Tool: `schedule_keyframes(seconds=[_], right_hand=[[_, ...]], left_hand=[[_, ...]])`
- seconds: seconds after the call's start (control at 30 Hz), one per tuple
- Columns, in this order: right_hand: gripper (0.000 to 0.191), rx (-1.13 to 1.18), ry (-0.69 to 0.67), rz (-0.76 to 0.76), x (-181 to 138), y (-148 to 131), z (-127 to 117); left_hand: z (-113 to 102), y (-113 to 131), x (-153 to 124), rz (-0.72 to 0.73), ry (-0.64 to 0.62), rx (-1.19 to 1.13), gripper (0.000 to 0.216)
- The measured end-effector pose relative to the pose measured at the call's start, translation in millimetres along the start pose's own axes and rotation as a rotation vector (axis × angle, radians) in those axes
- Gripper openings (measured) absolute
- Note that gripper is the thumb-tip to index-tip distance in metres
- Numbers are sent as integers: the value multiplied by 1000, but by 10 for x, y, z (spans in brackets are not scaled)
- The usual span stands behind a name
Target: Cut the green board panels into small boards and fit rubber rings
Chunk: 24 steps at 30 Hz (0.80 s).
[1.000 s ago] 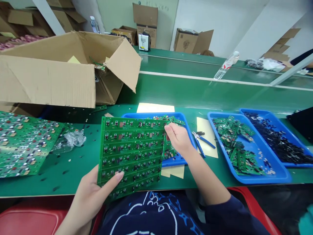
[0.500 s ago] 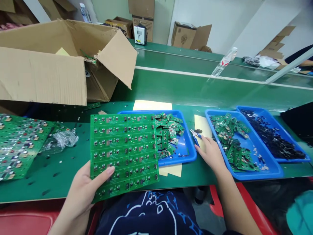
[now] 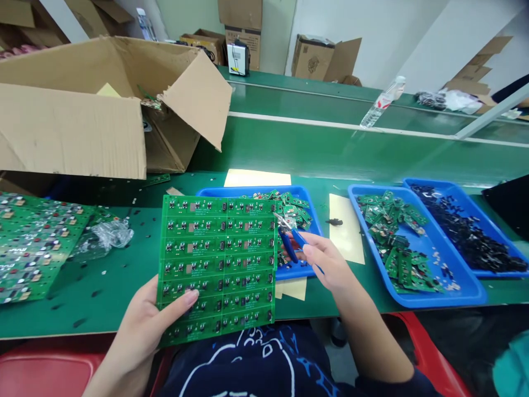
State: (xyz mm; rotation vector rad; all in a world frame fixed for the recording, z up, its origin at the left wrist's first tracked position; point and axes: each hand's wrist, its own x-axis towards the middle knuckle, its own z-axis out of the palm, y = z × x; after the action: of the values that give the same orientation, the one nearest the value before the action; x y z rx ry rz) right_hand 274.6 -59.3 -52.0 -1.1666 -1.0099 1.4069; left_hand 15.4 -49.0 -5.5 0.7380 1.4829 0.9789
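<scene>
Head view: at 7 o'clock the left hand (image 3: 140,325) pinches the lower left corner of the green circuit board panel (image 3: 217,264), thumb across its face, fingers behind. The panel is held before the chest, its rows running 9 to 3 o'clock, and it overlaps the blue tray (image 3: 248,191). At the panel's right edge, the blue-handled cutters (image 3: 291,240) lie along 10 to 4 o'clock, tips pointing to 10. The right hand (image 3: 330,264) curls its fingers around the handles.

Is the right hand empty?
No, the right hand holds blue-handled cutters next to the green board.
</scene>
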Motion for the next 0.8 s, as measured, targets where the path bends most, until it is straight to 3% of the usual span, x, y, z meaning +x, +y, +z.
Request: schedule_keyframes(seconds=[0.17, 0.4, 0.63, 0.8], right_hand=[[32, -50, 55, -98, 51, -19, 25], [37, -93, 73, -108, 85, -43, 96], [38, -64, 97, -56, 88, -11, 176], [44, 22, 44, -25, 115, -8, 284]], left_hand=[[-87, 3, 45, -5, 33, -32, 45], [-127, 10, 91, -63, 38, -30, 45], [-112, -26, 36, 22, 50, -60, 43], [-106, -48, 14, -36, 44, -55, 48]])
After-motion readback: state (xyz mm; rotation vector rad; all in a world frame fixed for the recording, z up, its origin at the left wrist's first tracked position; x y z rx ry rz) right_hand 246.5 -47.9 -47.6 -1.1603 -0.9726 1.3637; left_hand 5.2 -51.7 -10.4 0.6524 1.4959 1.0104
